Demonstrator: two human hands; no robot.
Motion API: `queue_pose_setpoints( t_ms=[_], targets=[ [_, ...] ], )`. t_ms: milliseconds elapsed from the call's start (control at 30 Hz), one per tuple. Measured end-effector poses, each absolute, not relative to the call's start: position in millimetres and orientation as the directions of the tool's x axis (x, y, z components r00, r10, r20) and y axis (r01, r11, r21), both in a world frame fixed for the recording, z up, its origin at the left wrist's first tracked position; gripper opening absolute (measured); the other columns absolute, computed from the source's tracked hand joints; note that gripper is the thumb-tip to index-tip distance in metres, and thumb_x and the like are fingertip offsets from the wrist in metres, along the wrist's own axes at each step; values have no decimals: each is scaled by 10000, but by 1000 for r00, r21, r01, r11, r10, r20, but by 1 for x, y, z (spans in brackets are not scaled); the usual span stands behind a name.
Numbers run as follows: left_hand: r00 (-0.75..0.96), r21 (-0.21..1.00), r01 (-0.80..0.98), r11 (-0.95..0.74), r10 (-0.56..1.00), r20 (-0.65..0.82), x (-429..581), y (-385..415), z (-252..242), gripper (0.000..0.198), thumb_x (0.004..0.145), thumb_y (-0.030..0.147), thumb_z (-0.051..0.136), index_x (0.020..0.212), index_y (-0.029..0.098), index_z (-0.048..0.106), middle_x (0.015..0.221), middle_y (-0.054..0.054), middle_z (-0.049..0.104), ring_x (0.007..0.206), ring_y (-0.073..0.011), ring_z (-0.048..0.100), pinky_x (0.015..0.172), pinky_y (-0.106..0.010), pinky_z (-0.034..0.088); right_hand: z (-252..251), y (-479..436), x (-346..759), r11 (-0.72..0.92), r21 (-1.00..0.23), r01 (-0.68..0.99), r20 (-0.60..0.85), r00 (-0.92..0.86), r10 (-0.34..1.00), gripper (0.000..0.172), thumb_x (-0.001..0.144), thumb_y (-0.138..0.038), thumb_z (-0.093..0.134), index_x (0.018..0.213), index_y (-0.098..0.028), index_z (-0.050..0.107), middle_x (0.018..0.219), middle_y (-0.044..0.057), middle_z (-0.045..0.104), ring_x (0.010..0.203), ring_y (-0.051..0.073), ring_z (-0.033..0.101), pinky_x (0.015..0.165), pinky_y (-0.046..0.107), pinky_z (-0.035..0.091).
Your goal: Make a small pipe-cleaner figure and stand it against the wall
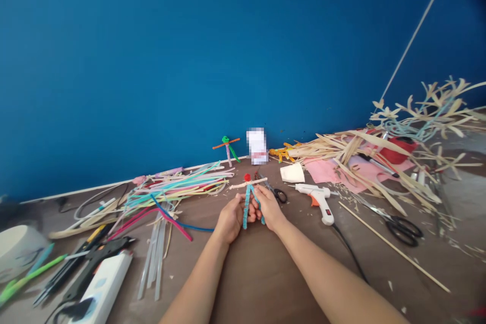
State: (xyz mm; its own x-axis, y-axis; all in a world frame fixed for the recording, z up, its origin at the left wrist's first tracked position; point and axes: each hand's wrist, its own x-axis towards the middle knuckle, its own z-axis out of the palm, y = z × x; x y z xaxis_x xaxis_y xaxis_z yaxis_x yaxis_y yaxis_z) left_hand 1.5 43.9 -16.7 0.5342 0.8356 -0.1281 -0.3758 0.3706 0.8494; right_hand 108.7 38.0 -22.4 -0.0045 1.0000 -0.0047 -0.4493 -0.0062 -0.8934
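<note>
left hand (234,217): fingers closed around the blue legs of the pipe-cleaner figure (247,197)
right hand (270,207): fingers gripping the same legs
figure: held between both hands, over the brown tabletop (266,283)
risk: squeezing too hard could have kinked the thin legs

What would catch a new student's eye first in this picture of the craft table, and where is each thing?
First comes the small pipe-cleaner figure with a red head and blue legs, held at the table's centre by the left hand and right hand. To the right, a large heap of dried pale leaf strips rises against the deep blue wall. To the left fans a pile of multicoloured strips.
</note>
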Motion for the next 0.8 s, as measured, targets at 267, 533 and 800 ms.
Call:
queue_pose_setpoints(
  t_ms=[267,533,800],
  targets=[
    [545,844,-395,362,832,-102,-1,47,-19,285,776,335,476,941,113,547,663,-59,605,548,-130,569,502,-218,421,-27,43,108,-21,-866,-500,-15,-16,1000,300,702,-464,515,673,-188,401,390,-119,346,263,46,366,230,133,246],
    [544,854,-392,342,835,-85,-1,47,-21,203,778,293,502,852,108,543,660,-49,596,555,-114,567,492,-198,425,-28,43,109,-30,-886,-463,-19,-28,999,308,699,-473,515,679,-182,415,381,-114,363,259,52,391,229,136,229],
    [535,856,-405,322,843,-63,-1,46,-19,168,764,272,522,800,110,549,674,-42,581,553,-104,550,491,-198,420,-27,42,111,-27,-886,-463,-4,-51,999,251,707,-412,511,681,-175,433,397,-99,413,268,51,395,248,143,243]
  ],
)
